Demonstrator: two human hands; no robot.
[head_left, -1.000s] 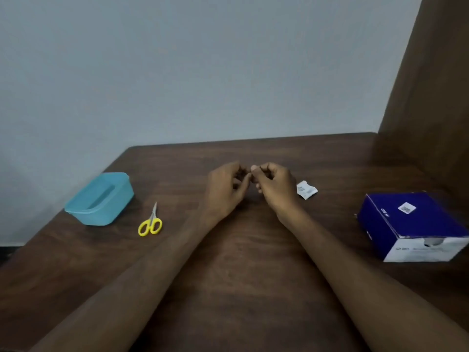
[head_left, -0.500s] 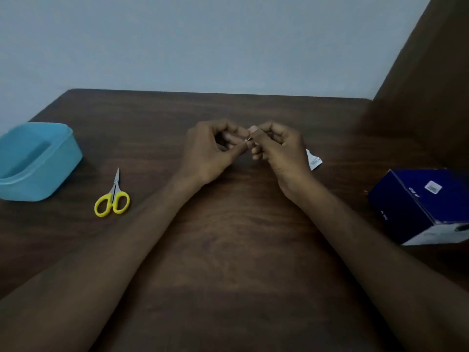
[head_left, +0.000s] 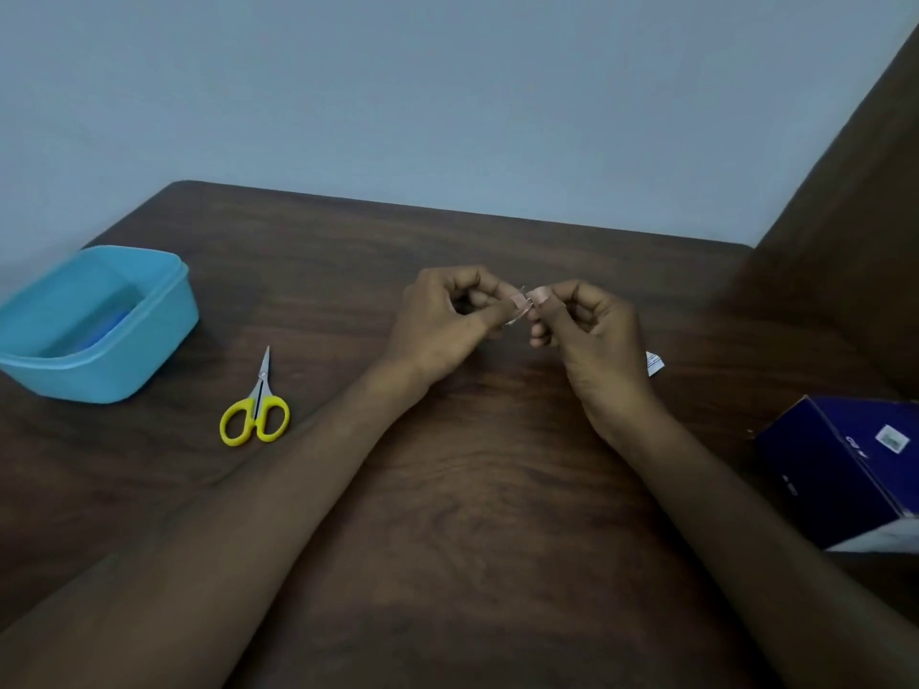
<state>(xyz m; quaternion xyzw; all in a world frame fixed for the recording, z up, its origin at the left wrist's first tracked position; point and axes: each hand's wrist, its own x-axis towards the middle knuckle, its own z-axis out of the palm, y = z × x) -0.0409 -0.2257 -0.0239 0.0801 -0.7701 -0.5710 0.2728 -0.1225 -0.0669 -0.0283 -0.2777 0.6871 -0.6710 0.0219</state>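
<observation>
Centre of frame, above the tabletop (head_left: pixel 497 514): left hand (head_left: pixel 442 325) and right hand (head_left: pixel 597 340) meet fingertip to fingertip. Between them is a small pinkish bandage strip (head_left: pixel 526 304), held off the wood and not touching it.

Left fingers are curled, thumb and forefinger pinching the strip's left end. Right fingers are curled likewise, pinching its right end. A pale sliver hangs just below the strip, probably backing paper; too small to be sure.

Step in hand (judgement): peeling the backing off the strip.

To do it well:
- Pinch only at the very ends, on paper rather than adhesive.
- Draw the hands apart slowly and level, so the strip does not fold onto itself.
- Leave the middle pad untouched.
- Hold both hands raised, so the sticky face never meets the tabletop.

Surroundings:
- Torn wrapper scrap (head_left: pixel 654 364), just beyond the right hand, right of centre.
- Yellow scissors (head_left: pixel 256 410), left of centre, well apart from the hands.
- Blue tub (head_left: pixel 99 320), left edge.
- Dark blue box (head_left: pixel 845 464), right edge.

None of these looks needed for this step.
</observation>
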